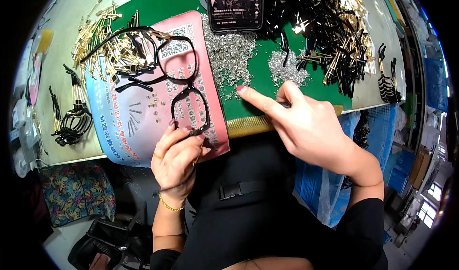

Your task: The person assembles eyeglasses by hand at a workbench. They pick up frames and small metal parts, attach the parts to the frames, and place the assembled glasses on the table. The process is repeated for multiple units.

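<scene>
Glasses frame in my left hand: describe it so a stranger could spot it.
Find the pink and blue sheet. Over its pink side, the left hand holds a black glasses frame. Unlike the loose gold pieces to its left, it has two rims joined by a bridge.

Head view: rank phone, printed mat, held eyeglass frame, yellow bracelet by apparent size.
Largest to smallest:
1. Printed mat
2. Held eyeglass frame
3. Phone, cut off by top edge
4. Yellow bracelet
</scene>
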{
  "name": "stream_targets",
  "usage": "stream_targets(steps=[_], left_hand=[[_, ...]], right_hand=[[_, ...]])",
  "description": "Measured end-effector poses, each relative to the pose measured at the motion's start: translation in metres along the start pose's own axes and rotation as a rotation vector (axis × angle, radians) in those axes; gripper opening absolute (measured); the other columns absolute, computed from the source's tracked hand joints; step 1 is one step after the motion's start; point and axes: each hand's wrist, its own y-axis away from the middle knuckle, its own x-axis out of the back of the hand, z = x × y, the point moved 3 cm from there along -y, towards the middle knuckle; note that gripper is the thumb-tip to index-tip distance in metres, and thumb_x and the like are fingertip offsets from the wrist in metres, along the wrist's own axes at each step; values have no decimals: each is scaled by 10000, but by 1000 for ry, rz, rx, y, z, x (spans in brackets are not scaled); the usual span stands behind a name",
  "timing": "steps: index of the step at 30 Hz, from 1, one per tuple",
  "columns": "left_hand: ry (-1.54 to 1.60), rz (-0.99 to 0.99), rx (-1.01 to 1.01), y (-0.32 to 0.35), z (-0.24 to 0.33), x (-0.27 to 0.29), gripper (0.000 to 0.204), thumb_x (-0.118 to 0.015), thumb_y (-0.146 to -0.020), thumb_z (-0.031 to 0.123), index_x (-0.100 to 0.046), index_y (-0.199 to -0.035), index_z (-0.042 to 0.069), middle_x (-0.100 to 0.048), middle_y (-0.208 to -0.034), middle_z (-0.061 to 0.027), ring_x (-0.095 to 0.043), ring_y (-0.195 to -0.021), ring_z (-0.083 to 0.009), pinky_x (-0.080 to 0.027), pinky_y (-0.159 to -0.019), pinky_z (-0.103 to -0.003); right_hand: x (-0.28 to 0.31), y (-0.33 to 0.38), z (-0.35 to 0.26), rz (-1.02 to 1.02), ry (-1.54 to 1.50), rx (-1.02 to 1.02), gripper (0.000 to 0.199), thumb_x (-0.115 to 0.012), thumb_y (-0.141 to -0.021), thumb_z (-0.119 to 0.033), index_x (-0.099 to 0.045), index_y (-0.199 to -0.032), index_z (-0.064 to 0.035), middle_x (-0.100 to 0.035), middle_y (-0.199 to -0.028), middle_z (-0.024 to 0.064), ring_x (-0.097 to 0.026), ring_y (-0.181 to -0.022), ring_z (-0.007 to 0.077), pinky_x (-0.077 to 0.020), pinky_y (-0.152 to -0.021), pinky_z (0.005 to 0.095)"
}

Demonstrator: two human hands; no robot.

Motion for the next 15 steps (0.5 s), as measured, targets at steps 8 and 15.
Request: stream_targets(steps=[8,15], left_hand=[[269,3,53,-12,-14,-2,248,-763,-755,-94,-605,-910,17,-676,-908,-116,-696,-926,-290,-516,-1006,-513],[247,33,73,-13,-16,-2,334,-820,-700,-30,-624,-951,69,-684,-903,-79,-709,-865,-275,-564,-940,-477]], right_hand=[[-7,-15,-21,68,-155,285,609,-662,-794,-41,-591,-1372,-220,-590,-1372,47,-685,-860,275,-586,-611,351],[-13,-28,-20,48,-80,379,663,-682,-748,-33,-591,-1381,-209,-614,-1372,-1,-633,-758,267,-565,-554,328]])
